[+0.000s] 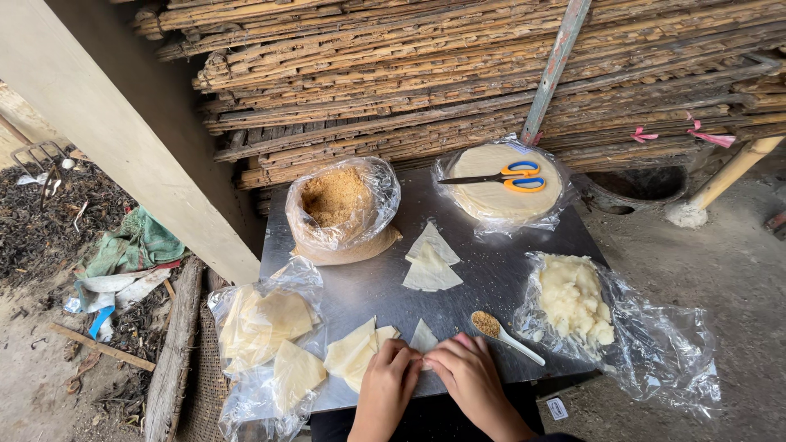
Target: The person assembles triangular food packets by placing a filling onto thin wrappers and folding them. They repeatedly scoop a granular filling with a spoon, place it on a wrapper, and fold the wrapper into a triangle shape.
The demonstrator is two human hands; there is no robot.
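Note:
My left hand (pixel 386 378) and my right hand (pixel 468 375) meet at the near edge of a metal table (pixel 483 270), fingers pressed together on a thin pale wrapper piece (pixel 423 336). A small stack of pale triangular wrappers (pixel 354 350) lies just left of my left hand. A white spoon (pixel 501 331) heaped with brown crumbs rests just right of my right hand. Further up the table lie two loose triangular wrappers (pixel 431 260).
A clear bag of brown crumbs (pixel 338 205) stands at the back left. Orange-handled scissors (pixel 503 176) lie on round wrappers (pixel 499 196) in plastic. A white lumpy mass (pixel 573 296) sits on plastic at right. Bagged triangles (pixel 266 323) hang off the left edge. Stacked bamboo poles (pixel 458 74) behind.

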